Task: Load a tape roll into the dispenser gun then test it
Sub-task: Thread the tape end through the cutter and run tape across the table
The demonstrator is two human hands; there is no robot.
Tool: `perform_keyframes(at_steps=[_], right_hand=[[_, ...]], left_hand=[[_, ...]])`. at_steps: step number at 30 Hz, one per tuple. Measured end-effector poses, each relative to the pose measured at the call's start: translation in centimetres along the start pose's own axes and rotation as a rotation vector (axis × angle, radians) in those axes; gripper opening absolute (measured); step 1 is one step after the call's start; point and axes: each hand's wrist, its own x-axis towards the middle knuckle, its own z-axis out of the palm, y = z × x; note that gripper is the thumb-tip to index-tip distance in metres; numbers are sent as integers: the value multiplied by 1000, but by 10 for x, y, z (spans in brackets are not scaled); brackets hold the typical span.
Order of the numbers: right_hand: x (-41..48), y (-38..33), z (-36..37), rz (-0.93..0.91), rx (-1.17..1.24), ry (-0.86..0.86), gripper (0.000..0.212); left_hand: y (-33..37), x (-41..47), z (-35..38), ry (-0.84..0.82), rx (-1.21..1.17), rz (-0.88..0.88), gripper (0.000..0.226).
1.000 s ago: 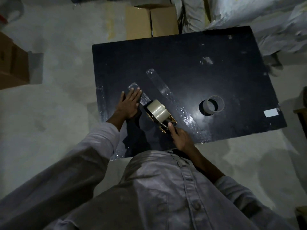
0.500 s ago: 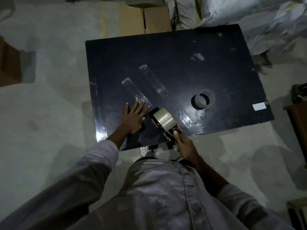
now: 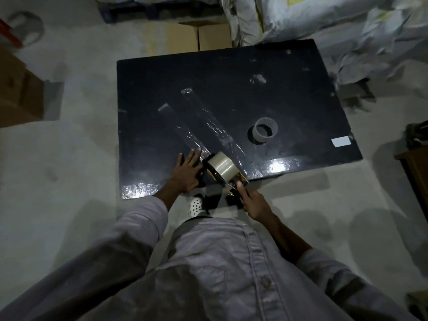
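A tape dispenser gun (image 3: 228, 181) with a clear tape roll (image 3: 221, 166) mounted on it sits at the near edge of the black table (image 3: 231, 77). My right hand (image 3: 251, 201) grips its handle, which overhangs the edge. My left hand (image 3: 188, 172) lies flat on the table just left of the gun, fingers spread over the near end of a stuck-down clear tape strip (image 3: 179, 128). A second, longer tape strip (image 3: 208, 119) runs parallel to its right. An empty cardboard tape core (image 3: 265, 130) lies further right on the table.
A white label (image 3: 340, 142) sits near the table's right corner. Cardboard boxes (image 3: 201, 38) stand behind the table and another (image 3: 18, 89) at the left. White sacks (image 3: 324, 22) pile at the back right. A wooden piece of furniture (image 3: 416, 172) is at the right edge.
My right hand has drawn the dispenser gun back toward me to the table's near edge, lengthening the left tape strip. My left hand followed along the strip toward the edge.
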Motion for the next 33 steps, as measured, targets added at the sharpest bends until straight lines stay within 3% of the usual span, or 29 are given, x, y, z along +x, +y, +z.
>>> perform_keyframes(at_steps=[9,22,27,33], right_hand=[[-19,32,-8,-16,-7,-17,79],[-37,79,-17,-33,-33,-24,74],[-46,90,-21,-22,-41,-42,75],[-63,111,-30,37,-16,-16,93]], left_hand=[[54,-20,4,-76,11,-71,78],[88,-32,-3,-168,62,-141,67],[104,-41,-3,-144,46,-172,74],[106,-42,0,-113,-25,-173,87]])
